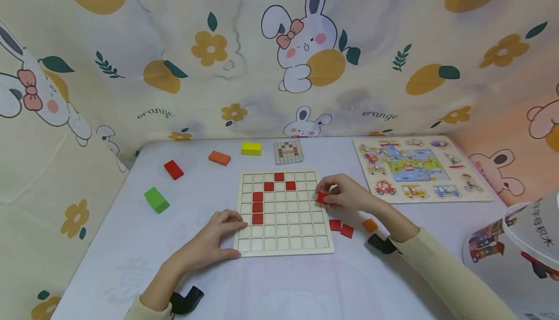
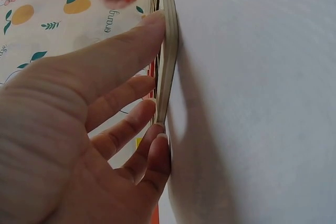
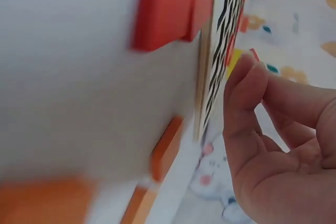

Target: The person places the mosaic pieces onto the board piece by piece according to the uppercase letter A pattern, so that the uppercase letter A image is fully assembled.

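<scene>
Right hand [image 1: 345, 195] pinches a small red tile [image 1: 322, 198] between thumb and fingertips, right over the grid board [image 1: 284, 240]'s right edge. The tile looks square, so no long axis to call. Left hand [image 1: 216, 240] rests with straight fingers pressed against the board's left edge; the board's longer side runs away from the person.

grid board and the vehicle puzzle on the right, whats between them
In the head view, the right hand pinching a red tile sits between the grid board and the vehicle puzzle; otherwise that strip of table is bare.
</scene>
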Tool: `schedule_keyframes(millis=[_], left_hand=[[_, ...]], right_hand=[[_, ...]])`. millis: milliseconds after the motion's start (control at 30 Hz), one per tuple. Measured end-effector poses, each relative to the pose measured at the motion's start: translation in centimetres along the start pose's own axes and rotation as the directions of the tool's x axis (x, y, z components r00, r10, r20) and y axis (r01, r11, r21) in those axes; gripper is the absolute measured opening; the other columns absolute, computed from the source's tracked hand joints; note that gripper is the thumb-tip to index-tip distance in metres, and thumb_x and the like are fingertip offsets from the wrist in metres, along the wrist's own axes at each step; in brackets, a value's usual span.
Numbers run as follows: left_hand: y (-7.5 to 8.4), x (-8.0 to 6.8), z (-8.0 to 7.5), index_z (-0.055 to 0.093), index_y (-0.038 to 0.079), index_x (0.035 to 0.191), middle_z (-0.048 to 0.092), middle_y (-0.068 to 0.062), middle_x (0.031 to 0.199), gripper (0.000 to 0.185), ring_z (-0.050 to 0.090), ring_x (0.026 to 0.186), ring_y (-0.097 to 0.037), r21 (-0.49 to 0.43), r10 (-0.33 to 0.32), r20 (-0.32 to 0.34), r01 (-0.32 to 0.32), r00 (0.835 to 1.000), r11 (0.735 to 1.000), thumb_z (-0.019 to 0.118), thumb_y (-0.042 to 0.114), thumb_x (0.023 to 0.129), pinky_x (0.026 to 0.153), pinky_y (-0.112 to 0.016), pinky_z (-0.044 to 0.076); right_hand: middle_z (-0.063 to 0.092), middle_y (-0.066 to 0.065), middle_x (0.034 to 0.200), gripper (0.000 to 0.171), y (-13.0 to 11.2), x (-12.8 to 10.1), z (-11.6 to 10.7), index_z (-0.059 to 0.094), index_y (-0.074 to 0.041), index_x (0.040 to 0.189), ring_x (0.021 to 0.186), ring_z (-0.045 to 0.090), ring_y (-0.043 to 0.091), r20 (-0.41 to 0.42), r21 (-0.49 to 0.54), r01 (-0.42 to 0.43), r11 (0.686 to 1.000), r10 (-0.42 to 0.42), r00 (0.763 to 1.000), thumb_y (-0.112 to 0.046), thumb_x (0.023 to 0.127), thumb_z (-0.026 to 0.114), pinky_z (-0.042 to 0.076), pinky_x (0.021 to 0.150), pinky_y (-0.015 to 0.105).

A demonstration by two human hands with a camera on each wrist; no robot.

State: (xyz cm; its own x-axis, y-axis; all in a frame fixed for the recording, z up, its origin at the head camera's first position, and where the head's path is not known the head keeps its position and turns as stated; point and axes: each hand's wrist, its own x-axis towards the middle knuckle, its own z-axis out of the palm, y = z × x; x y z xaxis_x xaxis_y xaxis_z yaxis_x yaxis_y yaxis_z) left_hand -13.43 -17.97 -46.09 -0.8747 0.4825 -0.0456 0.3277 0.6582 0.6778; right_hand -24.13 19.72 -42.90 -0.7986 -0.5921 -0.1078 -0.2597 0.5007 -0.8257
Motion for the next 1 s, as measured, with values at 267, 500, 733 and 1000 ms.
schedule_keyframes(millis=[267,500,733,1000], left_hand=[[-0.2,-0.1,-0.3,0.063,0.012,0.135,0.048,0.003,0.133,0.062,0.04,0.123,-0.021,-0.003,0.006,0.003,-0.006,1.0,1.0,0.085,0.029,0.08,0.104,-0.048,0.043],[-0.1,0.1,-0.2,0.063,0.012,0.134,0.048,0.003,0.133,0.061,0.039,0.124,-0.021,-0.007,0.022,0.007,-0.022,1.0,1.0,0.085,0.028,0.079,0.105,-0.05,0.041],[0.0,0.1,-0.3,0.063,0.012,0.135,0.049,0.003,0.132,0.062,0.04,0.124,-0.021,-0.008,0.003,0.008,-0.003,1.0,1.0,0.085,0.029,0.08,0.105,-0.05,0.042],[-0.1,0.1,0.1,0.063,0.011,0.134,0.049,0.003,0.132,0.062,0.039,0.123,-0.02,-0.018,-0.008,0.004,0.008,1.0,1.0,0.086,0.026,0.078,0.105,-0.049,0.042]], right_hand=[[0.062,0.007,0.084,0.015,-1.5,4.5,1.3,0.069,0.0,0.099,0.073,0.053,0.017,-0.023,-0.142,0.072,0.987,-0.076,0.997,0.008,0.086,0.069,0.046,0.067,0.028],[0.065,0.004,0.082,0.013,-1.7,4.8,1.9,0.074,0.0,0.098,0.076,0.054,0.018,-0.039,-0.184,0.007,0.983,-0.015,0.999,0.006,0.087,0.07,0.048,0.07,0.029],[0.065,0.001,0.087,0.009,-2.2,4.4,2.5,0.075,-0.006,0.092,0.079,0.055,0.016,-0.09,-0.317,0.006,0.948,-0.036,0.995,0.001,0.087,0.074,0.049,0.073,0.032],[0.066,0.0,0.085,0.006,-2.3,4.2,2.7,0.074,-0.007,0.085,0.078,0.057,0.016,-0.123,-0.383,-0.018,0.924,-0.032,0.992,-0.002,0.085,0.076,0.05,0.072,0.033]])
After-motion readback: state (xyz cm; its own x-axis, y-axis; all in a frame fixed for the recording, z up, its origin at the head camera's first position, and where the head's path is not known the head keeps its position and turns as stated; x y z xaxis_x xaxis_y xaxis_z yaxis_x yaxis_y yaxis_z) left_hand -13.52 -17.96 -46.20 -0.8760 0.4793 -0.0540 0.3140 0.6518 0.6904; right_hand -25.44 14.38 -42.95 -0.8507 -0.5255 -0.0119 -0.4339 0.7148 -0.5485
